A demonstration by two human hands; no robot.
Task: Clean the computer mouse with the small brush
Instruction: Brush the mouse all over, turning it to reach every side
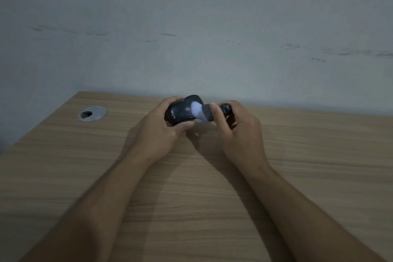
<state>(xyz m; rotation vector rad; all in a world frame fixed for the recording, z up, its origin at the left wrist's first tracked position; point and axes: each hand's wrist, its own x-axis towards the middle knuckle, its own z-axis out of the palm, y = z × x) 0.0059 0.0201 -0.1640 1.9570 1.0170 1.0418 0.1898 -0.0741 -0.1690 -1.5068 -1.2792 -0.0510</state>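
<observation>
Right now my left hand clamps the computer mouse mid-frame, my right hand pinches the small brush; a hard stroke could, I judge, twist it loose.

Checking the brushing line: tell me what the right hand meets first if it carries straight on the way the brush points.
The mouse: the brush in the right hand points left, its bristles apparently already on the mouse, which the left hand holds.

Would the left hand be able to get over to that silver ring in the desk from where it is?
Probably yes, once it lets go: the left hand is busy holding the mouse, but only bare desk lies between it and the silver ring.
</observation>
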